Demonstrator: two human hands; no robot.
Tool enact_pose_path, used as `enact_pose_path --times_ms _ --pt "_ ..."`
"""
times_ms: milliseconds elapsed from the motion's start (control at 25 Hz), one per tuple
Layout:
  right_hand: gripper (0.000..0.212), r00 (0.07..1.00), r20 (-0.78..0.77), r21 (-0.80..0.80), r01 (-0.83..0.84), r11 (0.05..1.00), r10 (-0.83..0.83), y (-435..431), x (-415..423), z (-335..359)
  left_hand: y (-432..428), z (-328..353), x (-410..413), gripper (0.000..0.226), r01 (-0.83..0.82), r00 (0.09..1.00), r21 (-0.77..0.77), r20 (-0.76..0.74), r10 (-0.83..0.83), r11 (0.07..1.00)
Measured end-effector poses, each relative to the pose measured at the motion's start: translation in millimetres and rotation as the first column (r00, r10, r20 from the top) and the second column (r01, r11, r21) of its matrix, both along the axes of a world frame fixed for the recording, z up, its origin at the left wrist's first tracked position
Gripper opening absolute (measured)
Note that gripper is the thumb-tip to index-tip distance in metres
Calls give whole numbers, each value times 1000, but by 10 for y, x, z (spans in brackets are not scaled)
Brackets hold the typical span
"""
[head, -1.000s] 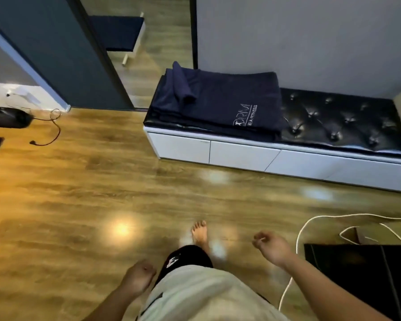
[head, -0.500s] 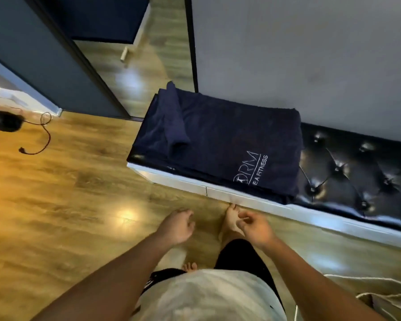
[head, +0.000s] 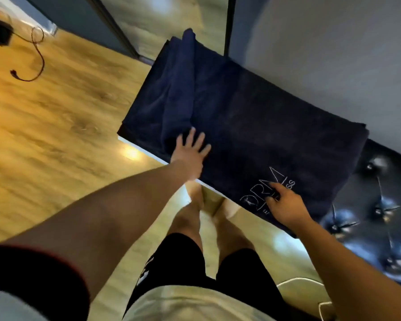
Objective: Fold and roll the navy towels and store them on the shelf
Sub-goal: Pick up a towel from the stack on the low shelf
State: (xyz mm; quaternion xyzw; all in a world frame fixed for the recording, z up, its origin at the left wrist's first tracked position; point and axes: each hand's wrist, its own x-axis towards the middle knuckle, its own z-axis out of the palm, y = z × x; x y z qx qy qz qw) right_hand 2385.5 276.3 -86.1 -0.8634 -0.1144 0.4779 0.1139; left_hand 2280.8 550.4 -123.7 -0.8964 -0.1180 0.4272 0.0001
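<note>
On a black padded bench [head: 377,205] the navy towel [head: 252,117] lies flat, its long side running upper left to lower right, with the left hand [head: 190,151] spread wide near its front edge and the right hand [head: 285,205] on the white logo [head: 276,179], pinching or not I cannot tell; no shelf shows

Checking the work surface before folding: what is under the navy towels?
The navy towels lie on a black tufted bench; its padded top shows to their right, its white front edge at the near-left corner. The part directly beneath them is covered.
</note>
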Motion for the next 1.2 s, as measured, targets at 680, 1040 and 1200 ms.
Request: enact_pose_path --times_ms 680,1040,1200 --pt "88 417 -9 62 907 416 -909 -903 646 -845 1852 -712 280 110 -832 431 -233 298 852 503" --pt "93 330 -82 233 924 304 -940 -798 675 -780 2007 -573 259 110 -837 228 -435 271 935 330" --pt "80 298 -378 7 948 320 -876 -796 858 -706 2201 -365 459 98 -864 176 -499 -159 971 75"
